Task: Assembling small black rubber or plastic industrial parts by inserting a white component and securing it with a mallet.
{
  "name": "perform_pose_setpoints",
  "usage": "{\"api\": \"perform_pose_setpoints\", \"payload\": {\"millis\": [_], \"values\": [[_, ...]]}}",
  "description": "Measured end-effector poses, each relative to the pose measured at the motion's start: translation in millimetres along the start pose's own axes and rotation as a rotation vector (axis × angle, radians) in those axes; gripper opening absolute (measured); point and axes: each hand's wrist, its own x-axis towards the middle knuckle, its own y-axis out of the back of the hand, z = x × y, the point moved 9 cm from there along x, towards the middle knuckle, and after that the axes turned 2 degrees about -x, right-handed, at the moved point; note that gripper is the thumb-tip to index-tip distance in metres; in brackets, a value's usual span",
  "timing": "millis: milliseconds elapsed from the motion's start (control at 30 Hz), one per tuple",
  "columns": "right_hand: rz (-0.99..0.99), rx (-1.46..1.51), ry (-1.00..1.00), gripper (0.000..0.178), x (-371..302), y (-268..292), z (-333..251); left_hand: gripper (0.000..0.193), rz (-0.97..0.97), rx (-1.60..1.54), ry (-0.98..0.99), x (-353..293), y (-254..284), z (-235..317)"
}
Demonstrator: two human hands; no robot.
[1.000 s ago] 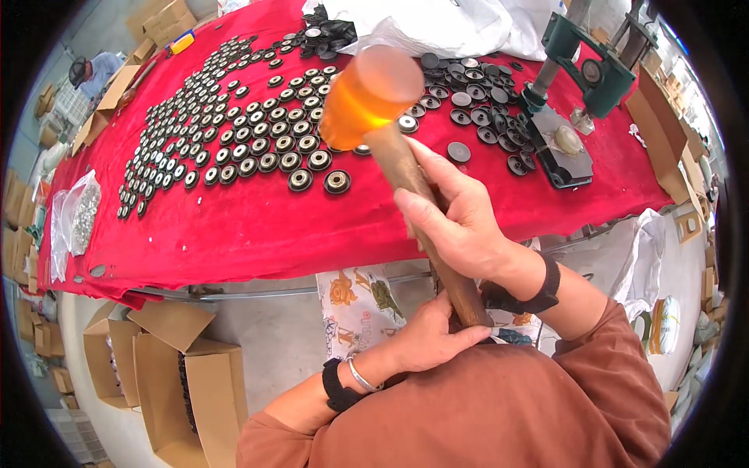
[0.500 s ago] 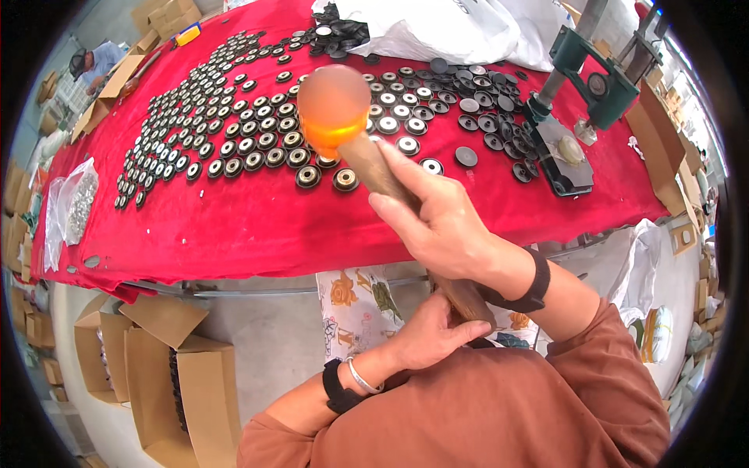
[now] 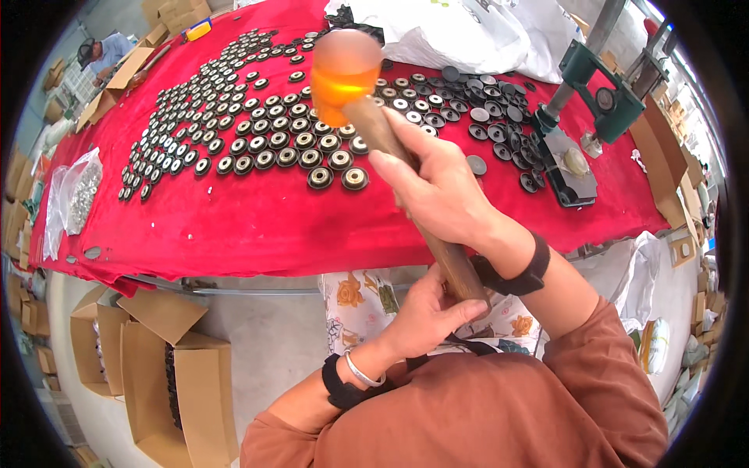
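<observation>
1. The right hand [image 3: 445, 191] is clamped around the middle of the brown wooden handle of a mallet [image 3: 390, 148], fingers wrapped over the top of the shaft.
2. The left hand [image 3: 425, 312] is closed on the lower end of the same handle, thumb lying across the wood, just below the right hand and nearer the person's body.
3. The mallet's rounded translucent orange head [image 3: 343, 74] sits above the handle, raised over the bench and tilted away from the person.
4. Beneath and just beside the mallet head lie rows of small round black metal discs with pale centres [image 3: 257, 140], set out in ordered lines to the left of the mallet.
5. Two of these discs [image 3: 337, 178] sit apart at the near end of the rows, just left of the right hand.
6. To the right of the mallet a looser heap of dark flat round discs [image 3: 491, 125] is spread out.
7. Everything rests on a bench covered with a red cloth [image 3: 234, 226].
8. Well to the right of the mallet stands a green metal hand press on a dark base plate [image 3: 585, 101].
9. Beyond the mallet head lies a white plastic bag [image 3: 468, 35].
10. Far left of the mallet, at the bench edge, is a clear plastic bag of small metal parts [image 3: 74, 195].
11. Below the bench, left of the hands, open brown cardboard boxes [image 3: 156, 366] stand on the floor.
</observation>
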Motion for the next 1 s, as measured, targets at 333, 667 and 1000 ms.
{"api": "perform_pose_setpoints", "payload": {"millis": [333, 667, 1000], "values": [[-0.022, 0.155, -0.185, 0.047, -12, -16, 26, 0.041, 0.064, 0.04, 0.053, -14, 13, -9], [0.187, 0.004, 0.284, 0.032, -20, 48, -25, 0.018, 0.647, 0.43, -0.121, -55, 81, 111], [0.242, -0.18, 0.106, 0.014, -70, 86, 47, 0.021, 0.629, 0.201, -0.062, -111, 133, 174]]}}
